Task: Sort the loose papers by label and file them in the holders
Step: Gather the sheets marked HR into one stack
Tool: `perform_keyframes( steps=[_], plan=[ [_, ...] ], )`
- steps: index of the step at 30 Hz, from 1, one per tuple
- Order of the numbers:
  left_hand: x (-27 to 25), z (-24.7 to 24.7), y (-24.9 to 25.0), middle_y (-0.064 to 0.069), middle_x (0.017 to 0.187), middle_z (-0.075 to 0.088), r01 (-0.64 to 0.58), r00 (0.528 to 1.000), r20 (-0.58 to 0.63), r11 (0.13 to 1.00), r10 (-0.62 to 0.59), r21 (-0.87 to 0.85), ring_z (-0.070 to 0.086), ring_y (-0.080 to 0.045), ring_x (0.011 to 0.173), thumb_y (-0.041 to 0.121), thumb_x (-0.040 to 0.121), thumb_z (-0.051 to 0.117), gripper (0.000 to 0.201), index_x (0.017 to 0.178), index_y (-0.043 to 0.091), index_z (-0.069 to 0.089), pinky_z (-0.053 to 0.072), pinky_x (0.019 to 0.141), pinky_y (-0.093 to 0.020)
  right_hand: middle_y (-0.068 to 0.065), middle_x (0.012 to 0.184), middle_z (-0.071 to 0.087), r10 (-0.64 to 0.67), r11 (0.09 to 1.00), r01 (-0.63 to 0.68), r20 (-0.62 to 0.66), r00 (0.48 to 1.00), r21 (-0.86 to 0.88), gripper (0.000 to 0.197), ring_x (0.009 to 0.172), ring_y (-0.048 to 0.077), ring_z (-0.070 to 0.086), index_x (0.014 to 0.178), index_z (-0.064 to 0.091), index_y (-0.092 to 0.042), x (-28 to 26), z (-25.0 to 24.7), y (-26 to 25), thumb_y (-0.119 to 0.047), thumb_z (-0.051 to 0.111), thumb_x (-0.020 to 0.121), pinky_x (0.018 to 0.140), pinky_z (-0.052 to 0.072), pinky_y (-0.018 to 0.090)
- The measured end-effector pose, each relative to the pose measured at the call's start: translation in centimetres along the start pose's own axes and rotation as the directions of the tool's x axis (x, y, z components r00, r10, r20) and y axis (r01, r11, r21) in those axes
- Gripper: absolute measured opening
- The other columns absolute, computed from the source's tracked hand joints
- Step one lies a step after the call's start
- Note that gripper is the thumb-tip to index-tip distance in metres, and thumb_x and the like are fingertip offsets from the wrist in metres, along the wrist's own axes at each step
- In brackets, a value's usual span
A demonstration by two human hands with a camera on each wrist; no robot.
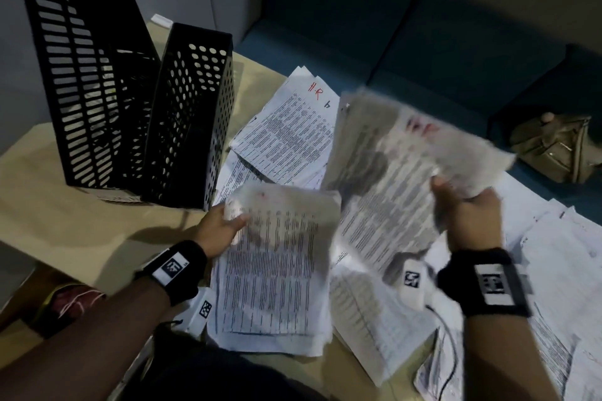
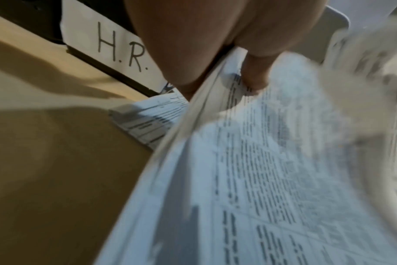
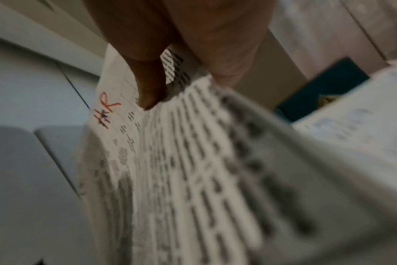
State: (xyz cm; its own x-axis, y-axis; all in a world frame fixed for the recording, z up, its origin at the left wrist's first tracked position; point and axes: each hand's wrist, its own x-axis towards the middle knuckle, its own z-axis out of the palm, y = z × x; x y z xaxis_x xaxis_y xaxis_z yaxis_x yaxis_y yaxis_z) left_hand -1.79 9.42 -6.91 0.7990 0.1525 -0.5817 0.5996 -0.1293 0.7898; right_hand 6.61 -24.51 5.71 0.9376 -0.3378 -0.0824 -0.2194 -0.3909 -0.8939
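Observation:
My left hand [image 1: 224,225] pinches a stack of printed sheets [image 1: 273,267] by its upper left edge, thumb on top; the same stack of sheets [image 2: 261,179] fills the left wrist view. My right hand [image 1: 456,202] holds up a motion-blurred sheet [image 1: 400,166] with a red "HR" mark [image 3: 104,109] near its top. Two black perforated file holders [image 1: 136,98] stand upright at the left of the table. One carries a white "H.R." label [image 2: 120,46]. A pile of papers topped by a red "H.R" sheet [image 1: 293,130] lies beyond my hands.
More loose printed sheets [image 1: 553,270] cover the right side of the beige table [image 1: 81,225]. A white device with a cable [image 1: 413,286] lies among them. Behind is a dark teal sofa [image 1: 423,42] with a tan bag [image 1: 553,146].

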Motion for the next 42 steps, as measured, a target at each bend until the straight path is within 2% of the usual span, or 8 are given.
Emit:
perform_keyframes(
  steps=[6,12,18,22,28,35,38,42],
  plan=[
    [1.7,1.8,1.3,-0.008,0.123,0.063,-0.001,0.999,-0.039,0.998,0.003,0.067,0.059,-0.028,0.113,0.029,0.098,0.052,0.041,0.134,0.010,0.050,0.045,0.094,-0.035,-0.012,0.061,0.063,-0.182,0.919,0.194,-0.068,0.981,0.344,0.015,0.055,0.009,0.054,0.080,0.071,-0.033,2.7,-2.4,-4.9,-0.018,0.073,0.081,0.055,0.047,0.032],
    [3.0,3.0,1.4,-0.014,0.121,0.062,0.063,0.994,-0.092,0.990,-0.052,0.124,0.059,-0.031,0.104,0.026,0.098,0.050,0.043,0.137,0.006,0.046,0.047,0.082,-0.037,-0.007,0.044,0.052,-0.053,0.973,0.052,-0.001,0.999,0.224,0.013,0.036,0.010,0.039,0.098,0.062,-0.011,2.0,1.8,-0.5,-0.012,0.067,0.086,0.041,0.033,0.020],
    [2.7,1.5,1.2,0.003,0.132,0.053,-0.026,1.000,-0.016,0.999,0.025,-0.029,0.054,-0.018,0.115,0.016,0.097,0.053,0.050,0.144,0.023,0.035,0.041,0.099,-0.030,0.001,0.088,0.046,-0.134,0.791,0.133,-0.044,0.990,0.597,0.034,0.082,0.011,0.049,0.114,0.046,-0.003,3.4,1.4,-2.6,0.001,0.061,0.085,0.073,0.048,0.023],
    [3.9,1.2,1.3,-0.002,0.128,0.051,-0.176,0.983,0.041,0.981,0.180,-0.081,0.055,-0.011,0.078,-0.016,0.085,0.045,0.069,0.127,0.039,0.046,0.048,0.061,-0.018,0.005,0.103,0.051,-0.278,0.750,0.181,0.056,0.959,0.637,0.043,0.098,0.017,0.051,0.126,0.041,0.000,4.1,1.6,-4.2,0.007,0.057,0.086,0.088,0.048,0.031],
    [4.3,1.8,1.9,0.013,0.117,0.047,-0.237,0.969,0.060,0.971,0.239,-0.038,0.051,0.024,0.071,-0.018,0.088,0.040,0.047,0.121,0.015,0.044,0.040,0.060,-0.004,-0.015,0.076,0.069,-0.071,0.930,-0.005,0.193,0.979,0.368,0.029,0.069,-0.001,0.062,0.095,0.065,-0.019,0.8,3.8,0.1,-0.033,0.079,0.074,0.061,0.051,0.022],
    [4.8,1.7,1.9,0.004,0.074,0.063,-0.313,0.942,-0.118,0.949,0.314,0.028,0.061,-0.005,0.072,0.012,0.097,0.046,0.047,0.058,0.024,0.071,0.046,0.066,-0.014,-0.011,0.080,0.066,0.160,0.983,-0.097,0.459,0.874,-0.157,0.011,0.078,0.013,0.065,0.087,0.061,-0.024,-4.2,8.1,5.9,-0.022,0.072,0.083,0.072,0.051,0.030],
    [4.3,2.9,2.7,-0.003,0.100,0.056,-0.215,0.976,-0.065,0.962,0.207,-0.166,0.051,-0.014,0.093,0.017,0.104,0.035,0.048,0.080,0.040,0.070,0.044,0.076,-0.016,-0.011,0.090,0.064,0.256,0.965,-0.199,0.453,0.854,-0.171,0.030,0.094,0.018,0.064,0.113,0.059,-0.017,-5.6,10.2,8.3,-0.016,0.069,0.085,0.082,0.048,0.028],
    [3.5,3.3,2.6,-0.007,0.117,0.056,-0.188,0.980,0.039,0.976,0.193,-0.106,0.055,-0.021,0.106,0.085,0.071,0.039,0.071,0.111,0.028,0.055,0.048,0.090,-0.032,-0.005,0.100,0.066,0.239,0.966,-0.191,0.325,0.915,-0.173,0.035,0.096,0.018,0.064,0.118,0.057,-0.014,-6.4,11.4,9.9,-0.023,0.068,0.086,0.086,0.051,0.032]
  ],
)
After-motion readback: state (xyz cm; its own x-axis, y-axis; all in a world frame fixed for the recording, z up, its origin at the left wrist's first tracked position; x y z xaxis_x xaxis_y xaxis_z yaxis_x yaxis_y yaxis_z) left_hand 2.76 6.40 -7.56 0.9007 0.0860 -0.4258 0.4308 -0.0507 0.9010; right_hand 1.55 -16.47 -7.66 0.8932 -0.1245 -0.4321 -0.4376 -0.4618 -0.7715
